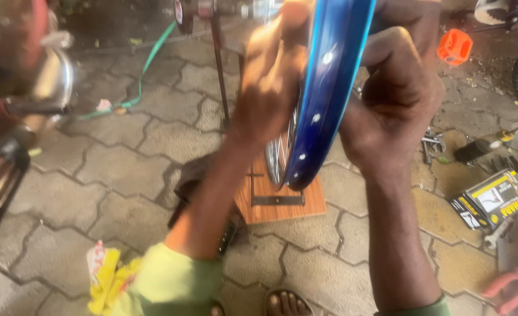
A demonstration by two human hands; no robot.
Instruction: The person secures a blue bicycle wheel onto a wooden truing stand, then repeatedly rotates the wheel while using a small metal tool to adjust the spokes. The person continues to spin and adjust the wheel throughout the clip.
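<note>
Both hands gripping blue wheel rim (320,99) on stand.
Left hand (270,88) and right hand (396,96) are clamping opposite sides; rim is looking stiff, smooth, likely slippery—edges giving surest hold.

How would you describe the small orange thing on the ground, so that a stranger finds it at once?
Start at the blue wheel rim held between both hands, then look to the upper right of the paved ground. There lies the orange block, alone, small, squarish and ribbed; nothing else nearby is orange.
</note>
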